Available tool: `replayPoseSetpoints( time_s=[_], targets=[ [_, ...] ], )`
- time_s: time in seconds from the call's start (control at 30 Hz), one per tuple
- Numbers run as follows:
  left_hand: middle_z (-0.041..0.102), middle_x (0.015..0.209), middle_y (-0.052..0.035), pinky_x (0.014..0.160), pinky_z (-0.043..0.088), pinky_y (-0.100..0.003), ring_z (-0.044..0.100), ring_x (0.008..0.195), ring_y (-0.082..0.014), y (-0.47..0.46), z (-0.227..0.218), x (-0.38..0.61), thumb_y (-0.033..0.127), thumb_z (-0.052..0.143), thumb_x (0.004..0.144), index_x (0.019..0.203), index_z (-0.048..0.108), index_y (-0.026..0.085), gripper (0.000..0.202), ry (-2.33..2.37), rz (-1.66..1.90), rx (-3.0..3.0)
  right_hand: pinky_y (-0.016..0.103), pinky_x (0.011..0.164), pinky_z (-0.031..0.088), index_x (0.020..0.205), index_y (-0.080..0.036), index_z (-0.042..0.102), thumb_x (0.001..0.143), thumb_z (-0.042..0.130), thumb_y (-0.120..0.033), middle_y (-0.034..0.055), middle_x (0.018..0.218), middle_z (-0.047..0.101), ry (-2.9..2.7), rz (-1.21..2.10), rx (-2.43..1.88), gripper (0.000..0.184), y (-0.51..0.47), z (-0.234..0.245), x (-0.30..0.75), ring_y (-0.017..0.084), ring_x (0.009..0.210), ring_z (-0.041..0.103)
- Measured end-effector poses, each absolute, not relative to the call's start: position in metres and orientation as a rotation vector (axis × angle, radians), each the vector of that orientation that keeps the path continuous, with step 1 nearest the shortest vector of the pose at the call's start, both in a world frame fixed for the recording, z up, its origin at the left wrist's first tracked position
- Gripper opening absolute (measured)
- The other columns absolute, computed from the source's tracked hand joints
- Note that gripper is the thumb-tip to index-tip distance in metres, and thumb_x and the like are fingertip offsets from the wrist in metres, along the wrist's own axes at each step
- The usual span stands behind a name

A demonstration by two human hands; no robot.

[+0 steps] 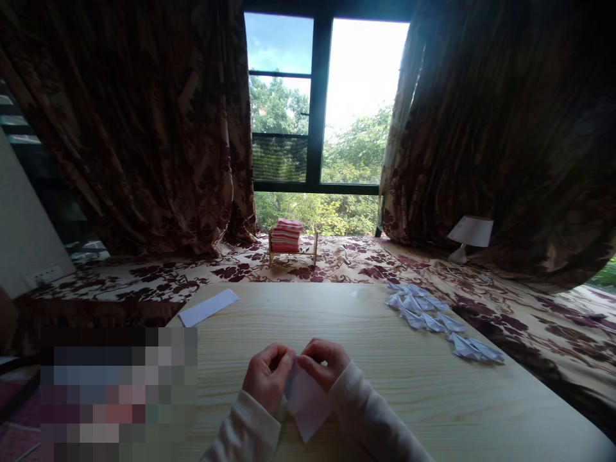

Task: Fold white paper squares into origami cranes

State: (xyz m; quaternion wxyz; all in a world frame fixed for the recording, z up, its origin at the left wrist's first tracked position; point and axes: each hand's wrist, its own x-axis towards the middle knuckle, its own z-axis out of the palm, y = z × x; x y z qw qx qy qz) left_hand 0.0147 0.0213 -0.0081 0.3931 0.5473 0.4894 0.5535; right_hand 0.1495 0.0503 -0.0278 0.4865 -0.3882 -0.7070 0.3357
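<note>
Between my two hands is a sheet of white paper point(308, 404), its lower corner pointing toward me over the wooden table point(385, 398). My left hand point(270, 373) pinches the top of the sheet between thumb and fingers. Close beside it, my right hand point(327, 362) pinches the same edge, thumb and forefinger forming a loop. The hands partly cover the upper part of the paper, so its folds there are hidden. Several folded white paper pieces point(418, 305) lie in a cluster at the table's far right. A flat white paper strip point(209, 307) rests at the far left corner.
Beyond the table, a flower-patterned cloth point(346, 260) covers a ledge under the window. On it stand a small rack point(316, 247) with stacked red-and-white striped cloths point(286, 235) and a small white lamp point(471, 231). Dark curtains point(192, 128) hang on both sides. The lower left is pixelated.
</note>
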Motion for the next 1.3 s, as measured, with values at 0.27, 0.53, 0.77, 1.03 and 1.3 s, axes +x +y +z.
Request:
replayPoseSetpoints(
  time_s=[0.27, 0.53, 0.77, 1.03, 1.3],
  targets=[
    [0.045, 0.048, 0.003, 0.045, 0.027, -0.02, 0.037, 0.049, -0.0096, 0.026, -0.015, 0.014, 0.041, 0.06, 0.064, 0.055, 0.058, 0.013, 0.029, 1.259, 1.405, 1.344, 0.023, 0.045, 0.03, 0.053, -0.014, 0.059, 0.068, 0.058, -0.034, -0.0016, 0.048, 0.046, -1.669, 0.898, -1.0, 0.025, 0.051, -0.024, 0.152, 0.01, 0.049, 0.04],
    [0.05, 0.048, 0.0026, 0.046, 0.03, -0.019, 0.04, 0.048, -0.0093, 0.026, -0.011, 0.011, 0.039, 0.062, 0.064, 0.057, 0.062, 0.012, 0.028, 1.252, 1.397, 1.343, 0.022, 0.042, 0.031, 0.057, -0.012, 0.063, 0.076, 0.044, -0.051, 0.0007, 0.046, 0.049, -1.595, 1.051, -1.046, 0.047, 0.049, -0.018, 0.154, 0.01, 0.045, 0.043],
    [0.06, 0.059, -0.0007, 0.053, 0.041, -0.021, 0.052, 0.056, -0.0129, 0.021, -0.007, 0.013, 0.039, 0.063, 0.065, 0.067, 0.064, 0.013, 0.026, 1.237, 1.399, 1.382, 0.022, 0.045, 0.03, 0.053, -0.013, 0.058, 0.064, 0.06, -0.041, -0.0023, 0.046, 0.046, -1.49, 0.99, -1.047, 0.03, 0.054, -0.018, 0.156, 0.009, 0.047, 0.038],
    [0.053, 0.06, 0.0027, 0.06, 0.042, -0.023, 0.051, 0.059, -0.0129, 0.018, -0.012, 0.017, 0.035, 0.064, 0.061, 0.068, 0.054, 0.018, 0.02, 1.327, 1.601, 1.474, 0.022, 0.044, 0.03, 0.055, -0.013, 0.057, 0.062, 0.06, -0.053, -0.0025, 0.047, 0.046, -1.387, 1.026, -1.013, 0.04, 0.052, -0.008, 0.161, 0.009, 0.048, 0.038],
    [0.051, 0.056, 0.0033, 0.058, 0.039, -0.022, 0.049, 0.057, -0.0122, 0.014, -0.007, 0.017, 0.032, 0.058, 0.067, 0.059, 0.052, 0.019, 0.016, 1.35, 1.631, 1.606, 0.022, 0.045, 0.032, 0.057, -0.013, 0.06, 0.064, 0.061, -0.051, -0.0013, 0.049, 0.05, -1.416, 1.057, -0.981, 0.038, 0.052, -0.011, 0.159, 0.01, 0.048, 0.042]
  ],
)
